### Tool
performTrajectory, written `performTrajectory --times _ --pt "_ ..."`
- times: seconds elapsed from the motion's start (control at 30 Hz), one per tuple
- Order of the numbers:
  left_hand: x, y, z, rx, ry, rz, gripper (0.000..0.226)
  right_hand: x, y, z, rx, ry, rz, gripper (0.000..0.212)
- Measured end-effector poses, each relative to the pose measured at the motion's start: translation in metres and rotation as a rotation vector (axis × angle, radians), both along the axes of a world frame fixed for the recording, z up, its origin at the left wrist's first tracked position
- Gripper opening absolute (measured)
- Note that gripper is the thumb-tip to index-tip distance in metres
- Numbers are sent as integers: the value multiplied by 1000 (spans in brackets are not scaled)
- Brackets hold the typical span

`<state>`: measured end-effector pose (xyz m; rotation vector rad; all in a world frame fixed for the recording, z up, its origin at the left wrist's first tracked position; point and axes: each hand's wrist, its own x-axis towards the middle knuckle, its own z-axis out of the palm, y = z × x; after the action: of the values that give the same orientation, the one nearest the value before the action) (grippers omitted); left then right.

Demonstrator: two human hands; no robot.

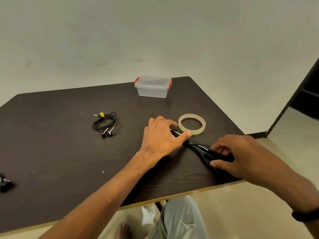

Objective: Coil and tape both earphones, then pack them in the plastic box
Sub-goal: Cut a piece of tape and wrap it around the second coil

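Note:
A coiled black earphone (105, 124) with a yellow tag at its plug lies on the dark table, left of centre. Another black earphone (4, 183) sits at the far left edge, partly cut off. The clear plastic box (152, 87) with red clips stands at the far side, its lid on. A roll of clear tape (192, 124) lies flat right of centre. Black scissors (202, 149) lie just in front of the roll. My right hand (233, 156) grips their handles. My left hand (162, 135) rests over the blades, thumb and fingers around the tip, beside the tape roll.
The dark wooden table (69, 152) has a pale front edge close to my lap. A dark frame (296, 94) stands on the floor at the right. My knee (179, 219) shows below the table edge.

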<state>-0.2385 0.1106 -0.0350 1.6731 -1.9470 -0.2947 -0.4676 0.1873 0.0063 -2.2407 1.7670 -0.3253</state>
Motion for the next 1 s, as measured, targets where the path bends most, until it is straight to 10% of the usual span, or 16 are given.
performTrajectory --times 0.5,0.83,1.0 --pt "-7 -18 0 -28 73 21 12 -28 4 6 -25 96 32 58" --pt "4 -27 -2 -20 59 -101 5 -41 -23 15 -38 -700 -324 48" --pt "4 -23 -7 -90 15 -111 7 6 -67 -15 -148 -715 -498 53"
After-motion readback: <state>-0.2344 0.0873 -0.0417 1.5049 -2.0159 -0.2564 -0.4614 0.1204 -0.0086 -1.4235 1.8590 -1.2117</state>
